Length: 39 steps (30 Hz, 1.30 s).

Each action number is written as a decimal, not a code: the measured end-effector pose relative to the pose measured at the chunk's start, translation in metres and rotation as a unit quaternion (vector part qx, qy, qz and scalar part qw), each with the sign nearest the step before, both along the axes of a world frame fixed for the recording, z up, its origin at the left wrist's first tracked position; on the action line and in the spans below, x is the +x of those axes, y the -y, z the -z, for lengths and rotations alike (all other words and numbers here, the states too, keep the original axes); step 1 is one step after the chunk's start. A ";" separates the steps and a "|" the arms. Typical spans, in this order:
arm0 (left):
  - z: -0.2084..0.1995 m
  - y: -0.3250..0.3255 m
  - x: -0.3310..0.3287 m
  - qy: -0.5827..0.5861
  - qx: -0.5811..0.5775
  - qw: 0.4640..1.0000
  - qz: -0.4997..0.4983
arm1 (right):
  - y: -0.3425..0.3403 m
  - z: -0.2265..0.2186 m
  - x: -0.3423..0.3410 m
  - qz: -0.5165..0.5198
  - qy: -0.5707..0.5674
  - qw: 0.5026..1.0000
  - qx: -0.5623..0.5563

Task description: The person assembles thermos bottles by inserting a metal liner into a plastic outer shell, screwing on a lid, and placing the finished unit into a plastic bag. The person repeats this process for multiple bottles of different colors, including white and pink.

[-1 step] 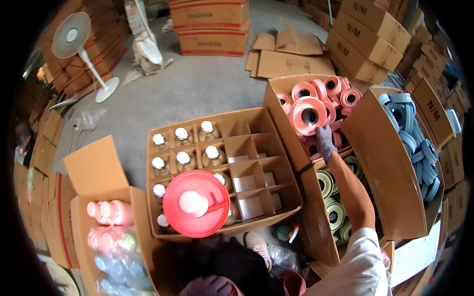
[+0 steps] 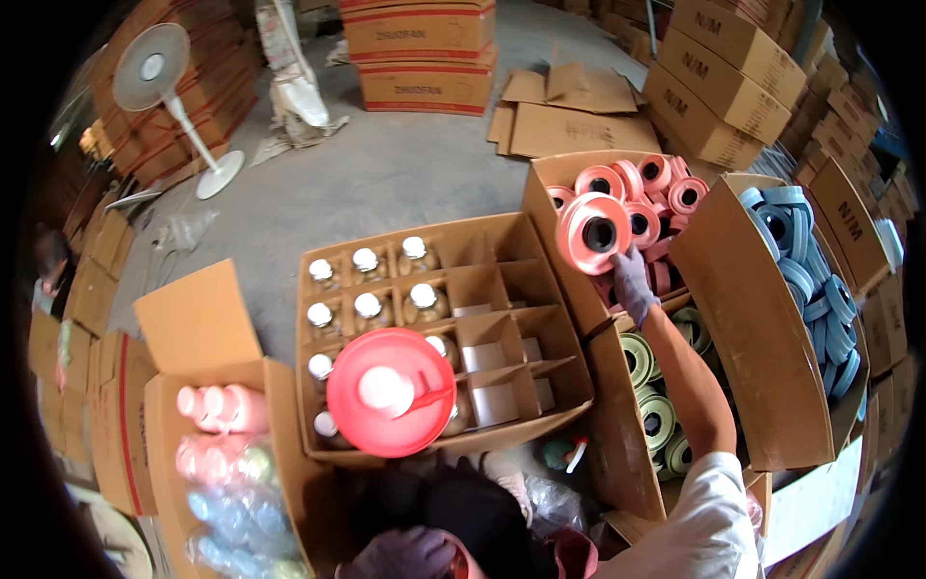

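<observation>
Right hand [image 2: 632,280] grip holding pink ring [image 2: 592,233] over its carton [image 2: 542,183], left hand [image 2: 400,555] grip state indeterminate, divided bottle box [image 2: 502,232] between, blue rings [image 2: 810,280] adjacent

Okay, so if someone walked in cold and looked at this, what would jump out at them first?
Probably the big red round lid low in the middle, in front of the divided carton of capped bottles. Next, the right hand reaching into the box of pink ring-shaped pieces, touching one pink ring tipped up on edge. The left hand rests at the bottom edge on a dark bag.
</observation>
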<state>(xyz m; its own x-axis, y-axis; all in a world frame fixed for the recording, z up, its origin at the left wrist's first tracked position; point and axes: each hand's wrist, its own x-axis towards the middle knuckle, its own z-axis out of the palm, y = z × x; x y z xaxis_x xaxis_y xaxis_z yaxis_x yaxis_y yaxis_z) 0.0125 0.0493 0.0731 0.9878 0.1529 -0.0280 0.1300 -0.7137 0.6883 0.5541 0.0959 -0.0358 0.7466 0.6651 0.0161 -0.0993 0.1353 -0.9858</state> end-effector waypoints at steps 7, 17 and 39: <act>-0.052 0.008 0.017 0.237 -0.478 0.799 -0.278 | 0.068 -0.104 -0.242 -0.244 0.198 0.950 0.002; -0.082 0.046 -0.026 0.244 -0.187 0.871 -0.384 | 0.135 -0.190 -0.405 -0.193 0.350 0.903 0.154; -0.069 0.026 -0.053 0.355 0.174 0.877 -0.274 | 0.110 -0.150 -0.419 -0.440 0.126 0.878 0.141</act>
